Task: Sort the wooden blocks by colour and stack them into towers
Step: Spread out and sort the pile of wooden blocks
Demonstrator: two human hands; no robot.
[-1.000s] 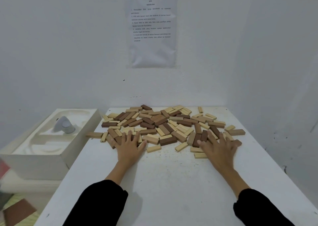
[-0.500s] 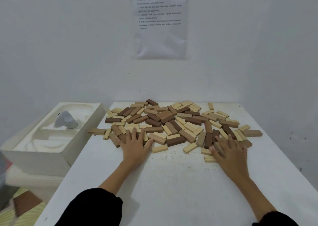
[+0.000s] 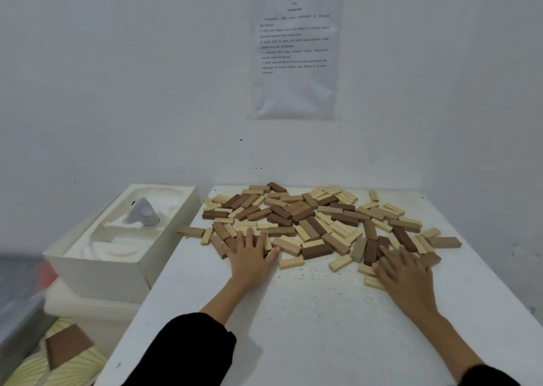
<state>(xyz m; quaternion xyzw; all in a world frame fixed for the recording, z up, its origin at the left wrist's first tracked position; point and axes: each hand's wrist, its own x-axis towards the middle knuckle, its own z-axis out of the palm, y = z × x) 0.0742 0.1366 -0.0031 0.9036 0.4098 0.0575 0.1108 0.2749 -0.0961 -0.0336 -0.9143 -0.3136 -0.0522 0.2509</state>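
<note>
Nearest the wearer, on the white tabletop (image 3: 308,327): left hand (image 3: 252,256) and right hand (image 3: 402,271) are lying flat, fingers spread, gripping nothing, fingertips resting on the heap's near edge. Beyond: wooden blocks (image 3: 308,221), pale, mid-brown and dark, are lying mixed, none stacked. Step judged: sorting is only beginning; the next move is calling for drawing one colour aside.

Single head-worn wide-angle view: faces forward and down across the table (image 3: 323,327) toward the back wall (image 3: 117,91); block pile (image 3: 308,224) centred, near.
</note>
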